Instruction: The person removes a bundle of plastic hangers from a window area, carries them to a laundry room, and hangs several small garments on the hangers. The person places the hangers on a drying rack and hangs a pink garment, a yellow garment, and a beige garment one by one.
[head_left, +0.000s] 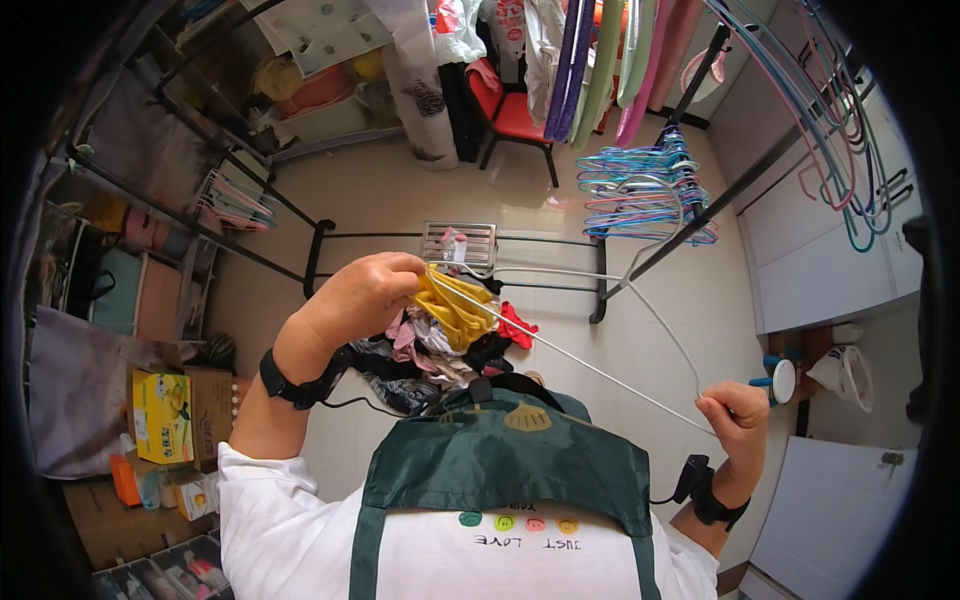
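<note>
A white wire clothes hanger (570, 351) is stretched between my two hands, its hook pointing away from me. My left hand (360, 292) pinches a bunched yellow garment (456, 311) at one end of the hanger, where the wire passes by the cloth. How far the wire goes into the garment is hidden by the folds and fingers. At the hanger's other corner, my right hand (733, 412) is closed around the wire. Below the yellow cloth lies a heap of mixed clothes (409, 352), with a red piece (516, 325) at its right side.
A black metal clothes rack (600, 277) frames the space ahead. Bundled coloured hangers (645, 187) hang on its right; padded hangers (600, 71) hang overhead. A metal stool (459, 238) and a red chair (517, 116) stand beyond. Boxes (163, 416) are stacked at left.
</note>
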